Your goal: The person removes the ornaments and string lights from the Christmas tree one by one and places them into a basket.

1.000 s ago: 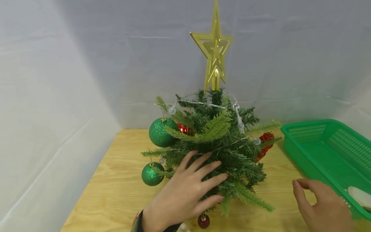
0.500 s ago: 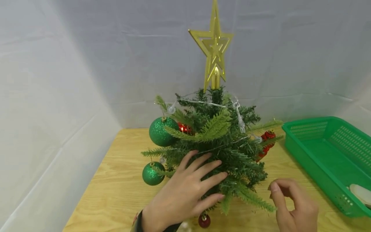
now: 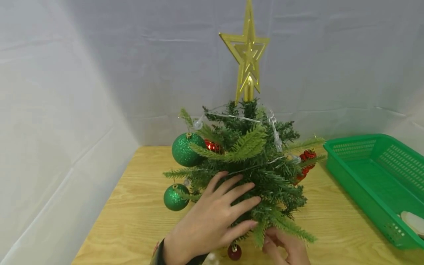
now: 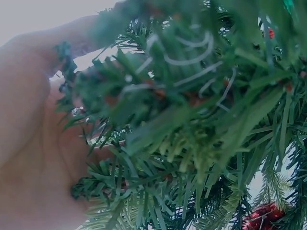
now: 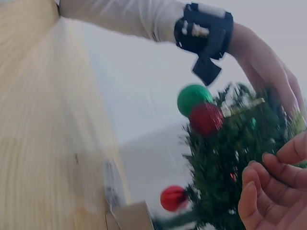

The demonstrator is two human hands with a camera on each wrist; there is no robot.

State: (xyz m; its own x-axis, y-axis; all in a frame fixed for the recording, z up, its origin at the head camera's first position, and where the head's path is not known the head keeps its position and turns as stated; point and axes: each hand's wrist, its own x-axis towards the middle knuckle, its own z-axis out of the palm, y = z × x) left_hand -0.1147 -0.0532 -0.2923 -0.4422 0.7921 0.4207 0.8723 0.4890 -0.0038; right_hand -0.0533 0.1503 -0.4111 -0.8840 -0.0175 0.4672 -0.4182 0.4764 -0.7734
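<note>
A small artificial Christmas tree (image 3: 281,184) stands upright on the table with a gold star (image 3: 249,51) at its top. My left hand (image 3: 212,217) lies spread over its front branches, fingers apart; in the left wrist view, green needles cover much of the palm (image 4: 33,143). My right hand (image 3: 286,246) is at a low front branch (image 3: 291,226), its fingers bent. In the right wrist view, the right hand's fingers (image 5: 278,191) are bent close together; whether they pinch anything cannot be told. Beneath the left hand hangs a dark red bauble (image 3: 234,252), its gold cap showing.
Two glittery green baubles, a large one (image 3: 188,149) and a smaller one (image 3: 176,197), hang left. Clear string lights (image 3: 232,117) wrap the branches. A red ornament (image 3: 306,165) hangs right. The green basket (image 3: 357,200) beside the tree holds a pale oval thing (image 3: 412,222).
My right hand has moved left from beside the green basket to the tree's low front branch. The left hand has stayed on the branches.
</note>
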